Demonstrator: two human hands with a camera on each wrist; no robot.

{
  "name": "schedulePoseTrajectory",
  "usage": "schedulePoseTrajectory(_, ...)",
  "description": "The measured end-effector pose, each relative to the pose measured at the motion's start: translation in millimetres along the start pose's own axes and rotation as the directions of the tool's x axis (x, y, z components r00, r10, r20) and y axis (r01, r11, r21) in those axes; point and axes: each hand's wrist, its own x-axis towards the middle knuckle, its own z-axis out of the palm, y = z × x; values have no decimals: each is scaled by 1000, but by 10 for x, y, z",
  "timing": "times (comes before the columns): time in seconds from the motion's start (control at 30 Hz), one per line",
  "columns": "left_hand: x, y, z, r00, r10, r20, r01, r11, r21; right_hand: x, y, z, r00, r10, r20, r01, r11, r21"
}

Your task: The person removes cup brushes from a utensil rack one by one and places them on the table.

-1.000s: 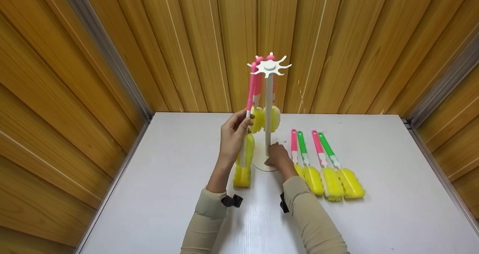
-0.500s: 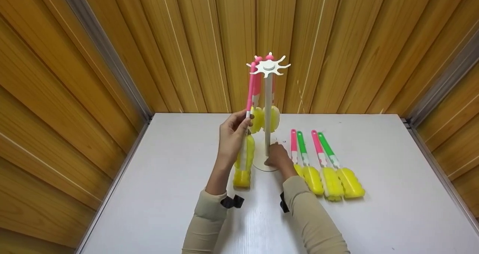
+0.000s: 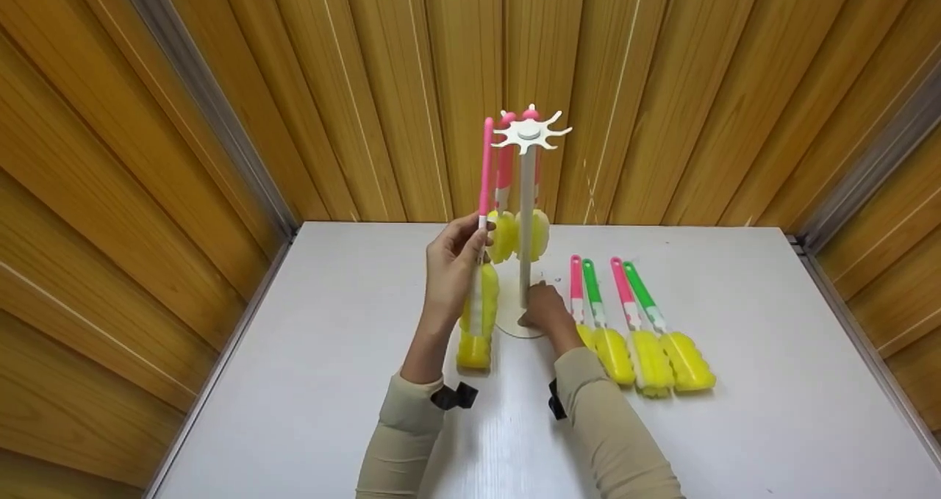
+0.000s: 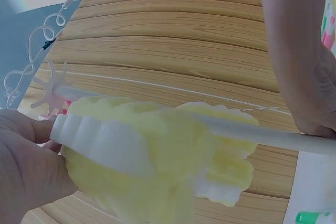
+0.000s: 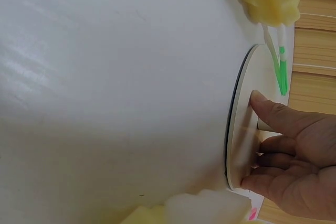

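Observation:
My left hand [image 3: 474, 238] pinches a pink-handled brush [image 3: 485, 168] at the foot of its handle and holds it upright. The handle's tip stands just left of the white stand's [image 3: 526, 220] hook disc [image 3: 530, 134], apart from it. The brush's yellow sponge [image 3: 476, 330] hangs below my hand and fills the left wrist view [image 4: 157, 156], beside my left hand [image 4: 31, 150]. Two more sponge brushes [image 3: 507, 231] hang on the stand. My right hand [image 3: 537, 302] rests on the stand's round base [image 5: 239, 124], fingers [image 5: 273, 114] pressing it by the pole.
Several brushes with pink and green handles [image 3: 632, 315] lie side by side on the white table [image 3: 309, 381], right of the stand. Wooden panel walls [image 3: 367, 80] enclose the table at the back and on both sides.
The held brush's handle tip has moved left and slightly up, away from the hook disc it was against. My right hand has stayed on the base.

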Motion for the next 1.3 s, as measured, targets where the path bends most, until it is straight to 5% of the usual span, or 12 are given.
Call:
schedulePoseTrajectory(0.43,-20,43,-69,1000,22,4,-22,1000,4,-1,-18,5,1000,18,9,-18,999,34)
schedulePoseTrajectory(0.77,-120,276,-96,991,132,8,-132,984,120,8,-8,34,999,31,-10,-30,998,55)
schedulePoseTrajectory(1.3,-148,315,-182,984,143,-102,-131,984,118,22,2,21,997,80,17,-81,991,106)
